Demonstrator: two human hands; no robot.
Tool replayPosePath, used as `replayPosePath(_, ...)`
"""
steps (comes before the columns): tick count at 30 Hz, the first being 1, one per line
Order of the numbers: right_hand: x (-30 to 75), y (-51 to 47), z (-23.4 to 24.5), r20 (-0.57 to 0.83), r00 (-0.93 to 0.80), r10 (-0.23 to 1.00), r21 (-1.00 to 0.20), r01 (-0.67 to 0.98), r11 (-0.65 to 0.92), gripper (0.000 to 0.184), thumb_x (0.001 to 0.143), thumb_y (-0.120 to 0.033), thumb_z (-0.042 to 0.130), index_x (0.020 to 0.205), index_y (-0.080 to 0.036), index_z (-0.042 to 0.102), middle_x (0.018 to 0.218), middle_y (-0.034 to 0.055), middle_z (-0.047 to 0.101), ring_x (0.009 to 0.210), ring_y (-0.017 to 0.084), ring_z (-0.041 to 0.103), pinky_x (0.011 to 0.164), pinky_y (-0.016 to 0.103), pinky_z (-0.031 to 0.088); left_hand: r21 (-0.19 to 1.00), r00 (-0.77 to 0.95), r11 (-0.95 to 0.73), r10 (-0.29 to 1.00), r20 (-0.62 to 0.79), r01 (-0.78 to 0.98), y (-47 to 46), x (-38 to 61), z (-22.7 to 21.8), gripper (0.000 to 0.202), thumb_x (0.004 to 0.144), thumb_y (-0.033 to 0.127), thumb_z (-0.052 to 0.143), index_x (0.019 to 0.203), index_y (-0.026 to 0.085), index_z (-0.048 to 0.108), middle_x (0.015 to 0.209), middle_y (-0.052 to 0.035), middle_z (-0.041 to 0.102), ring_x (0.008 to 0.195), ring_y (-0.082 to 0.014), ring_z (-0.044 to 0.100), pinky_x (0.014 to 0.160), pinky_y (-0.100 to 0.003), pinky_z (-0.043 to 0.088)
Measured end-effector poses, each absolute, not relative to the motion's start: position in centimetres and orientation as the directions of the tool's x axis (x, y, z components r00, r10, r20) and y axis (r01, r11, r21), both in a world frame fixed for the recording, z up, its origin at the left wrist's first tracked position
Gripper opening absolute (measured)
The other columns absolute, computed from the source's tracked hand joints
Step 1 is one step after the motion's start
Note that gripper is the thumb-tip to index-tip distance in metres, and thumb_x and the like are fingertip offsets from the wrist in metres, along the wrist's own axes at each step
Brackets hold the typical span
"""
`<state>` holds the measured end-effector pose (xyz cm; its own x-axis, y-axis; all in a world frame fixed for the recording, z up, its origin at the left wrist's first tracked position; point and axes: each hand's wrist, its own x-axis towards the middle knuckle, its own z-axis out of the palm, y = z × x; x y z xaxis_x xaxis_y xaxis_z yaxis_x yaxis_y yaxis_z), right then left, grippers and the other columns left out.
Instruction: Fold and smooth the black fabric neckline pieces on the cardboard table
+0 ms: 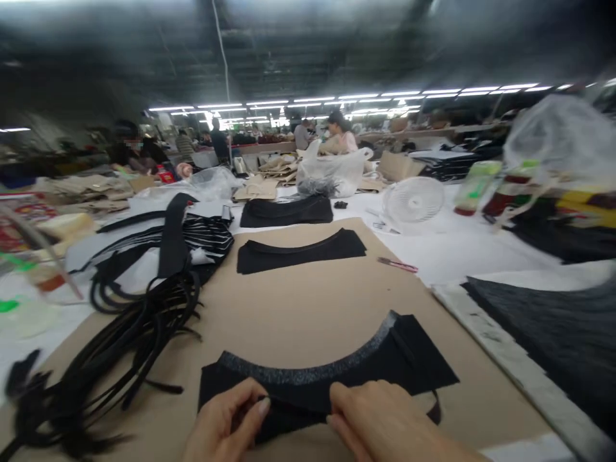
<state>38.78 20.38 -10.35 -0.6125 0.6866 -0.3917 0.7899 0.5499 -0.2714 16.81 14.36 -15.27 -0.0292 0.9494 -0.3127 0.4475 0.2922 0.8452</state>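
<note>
A black curved fabric piece (308, 388) lies in front of me, with a grey speckled band along its inward-curving edge. Over its near part, my left hand (231, 417) pinches a thin black strip (293, 405) between thumb and forefinger. To the right, my right hand (370, 410) is closed on the same strip, fingers curled and partly hiding it. A dark loose end shows beyond my right wrist, under the fabric's right side. Farther off lies a similar black curved piece (301, 252), and behind it a stack of black pieces (286, 212).
Tan board (337, 295) covers the work area. A tangle of black strips (139, 340) lies left, small snips (398, 264) ahead right. Dark fabric sheets (553, 327) are stacked at right. A white fan (414, 200), bottles (476, 186) and a plastic bag (332, 168) stand behind; people sit farther back.
</note>
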Motion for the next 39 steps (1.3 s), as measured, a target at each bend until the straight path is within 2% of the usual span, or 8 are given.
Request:
replayPosePath(2,37.8,20.5,-9.4,-0.417,-0.618,0.667,-0.252,0.784,0.568,0.018,0.089,-0.02,0.049,0.086,-0.019,0.066,0.074,0.0091,0.07,0.065,0.025,0.066,0.049,0.027,0.027,0.853,-0.066,0.28,0.958,-0.28,0.441,14.2,16.7,-14.7,0.038,0.083,0.053,0.048,0.07,0.018,0.055,0.059,0.0024,0.047,0.06,-0.0136,0.045,0.057,-0.023,0.033)
replayPosePath(7,34.8,22.7,-10.8,-0.382,-0.713,0.588,-0.538,0.689,0.485,0.024,0.09,-0.018,0.045,0.076,-0.019,0.064,0.076,0.0053,0.068,0.07,0.019,0.063,0.057,0.025,0.033,0.816,-0.258,0.389,0.917,-0.303,0.427,14.1,14.1,-15.2,0.028,0.078,0.043,0.047,0.07,0.017,0.053,0.057,0.0024,0.049,0.053,-0.0129,0.048,0.053,-0.024,0.034)
replayPosePath(9,33.4,23.6,-12.7,-0.383,-0.708,0.593,-0.592,0.681,0.431,0.021,0.088,-0.016,0.047,0.073,-0.018,0.062,0.073,0.0037,0.066,0.068,0.017,0.059,0.057,0.024,0.032,0.787,-0.342,0.433,0.891,-0.299,0.439,14.3,12.7,-15.6,0.024,0.075,0.04,0.049,0.068,0.017,0.054,0.056,0.0027,0.05,0.053,-0.013,0.05,0.053,-0.023,0.035)
replayPosePath(16,30.4,24.5,-16.7,-0.365,-0.67,0.647,-0.548,0.716,0.433,0.027,0.092,-0.016,0.042,0.069,-0.016,0.056,0.066,0.0032,0.061,0.06,0.014,0.052,0.056,0.026,0.025,0.705,-0.407,0.521,0.845,-0.347,0.481,16.7,9.6,-17.3,0.021,0.076,0.033,0.053,0.062,0.017,0.054,0.054,0.0032,0.054,0.044,-0.0113,0.053,0.045,-0.021,0.034)
replayPosePath(19,30.0,24.4,-17.3,-0.373,-0.647,0.665,-0.513,0.741,0.433,0.026,0.093,-0.016,0.043,0.071,-0.017,0.057,0.068,0.0042,0.062,0.061,0.015,0.053,0.057,0.027,0.025,0.657,-0.411,0.538,0.839,-0.357,0.528,17.5,9.5,-17.6,0.018,0.078,0.026,0.051,0.063,0.017,0.056,0.055,0.0034,0.058,0.043,-0.0107,0.055,0.047,-0.02,0.036)
replayPosePath(24,29.9,24.8,-18.3,-0.36,-0.638,0.681,-0.499,0.748,0.437,0.027,0.093,-0.017,0.042,0.07,-0.017,0.056,0.069,0.0056,0.065,0.063,0.016,0.056,0.057,0.027,0.025,0.585,-0.465,0.573,0.816,-0.344,0.574,18.2,9.8,-17.2,0.017,0.077,0.023,0.054,0.061,0.018,0.057,0.048,0.0048,0.055,0.043,-0.012,0.058,0.048,-0.02,0.037)
replayPosePath(28,29.8,24.9,-18.9,-0.331,-0.645,0.689,-0.499,0.739,0.452,0.028,0.093,-0.018,0.042,0.069,-0.018,0.056,0.067,0.0052,0.064,0.062,0.017,0.057,0.057,0.027,0.025,0.557,-0.494,0.604,0.794,-0.355,0.571,18.7,9.8,-17.3,0.017,0.075,0.023,0.055,0.059,0.019,0.057,0.045,0.0046,0.055,0.042,-0.0125,0.059,0.047,-0.019,0.038)
replayPosePath(39,29.8,25.0,-18.6,-0.398,-0.655,0.642,-0.523,0.737,0.428,0.03,0.096,-0.018,0.037,0.069,-0.019,0.051,0.07,0.0064,0.065,0.062,0.018,0.059,0.057,0.027,0.027,0.533,-0.529,0.645,0.761,-0.377,0.548,19.3,10.0,-17.4,0.017,0.073,0.023,0.057,0.057,0.019,0.056,0.041,0.0055,0.051,0.038,-0.0115,0.054,0.044,-0.019,0.035)
